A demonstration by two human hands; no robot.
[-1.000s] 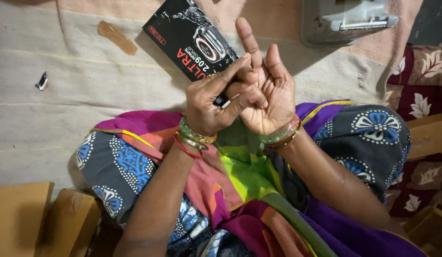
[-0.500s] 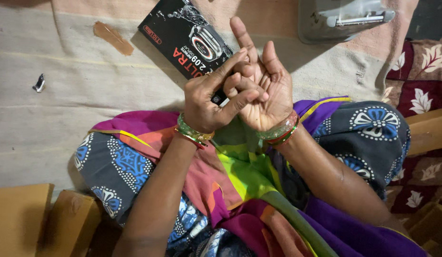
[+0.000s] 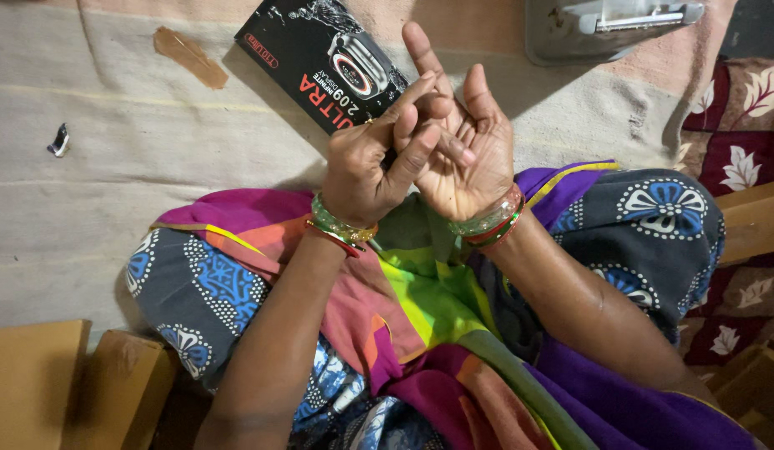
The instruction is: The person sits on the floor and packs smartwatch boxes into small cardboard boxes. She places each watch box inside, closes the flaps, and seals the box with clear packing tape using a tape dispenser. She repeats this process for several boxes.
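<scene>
— Changed since half a second back?

— Barely. Left hand (image 3: 372,162) still pressed against right hand (image 3: 463,158), fingers interlocked above the lap. Right index finger a touch straighter, pointing to 12 o'clock. A second ago a small dark piece showed between the thumbs; now gone from sight.

— Holding anything, then?

— Cannot tell. Hands together, left fingers curled over the right palm, whatever sits between them covered.

— And the box?

— Black box (image 3: 328,58) flat on the cloth mat (image 3: 112,167), at 11 o'clock from the hands, its lower corner hidden behind the left knuckles. Same spot as before.

— Anything else around?

— Brown scrap (image 3: 189,57) at 10 o'clock, well apart. Tiny dark-and-white bit (image 3: 60,140) far out at 9 o'clock, too small to name. Grey metal object (image 3: 612,25) at 1 o'clock, cut off by the top edge. Cardboard boxes (image 3: 62,387) at 7 o'clock, cropped by the frame. Bangles (image 3: 341,227) on the left wrist, more on the right. Colourful fabric (image 3: 420,308) draped over the knees beneath the forearms.
</scene>
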